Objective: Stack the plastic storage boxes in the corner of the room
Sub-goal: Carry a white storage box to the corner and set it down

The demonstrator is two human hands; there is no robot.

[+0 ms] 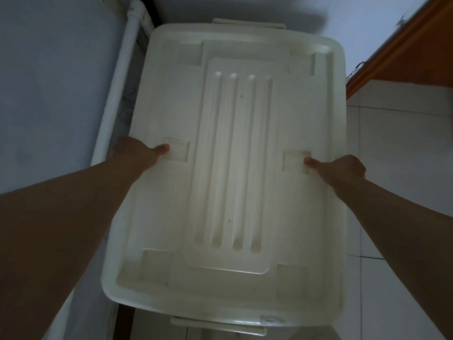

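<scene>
Your left hand (139, 153) grips the left long edge of the white plastic storage box (228, 173), thumb lying on the lid, fingers hidden over the rim. Your right hand (340, 170) grips the opposite edge the same way, thumb on a shallow square recess. The box fills the middle of the frame, lid on, its latch handles showing at the top and bottom edges. A white pipe (117, 89) runs along the wall at the left; pale floor tiles (392, 148) and wooden trim (402, 42) sit at the right.
</scene>
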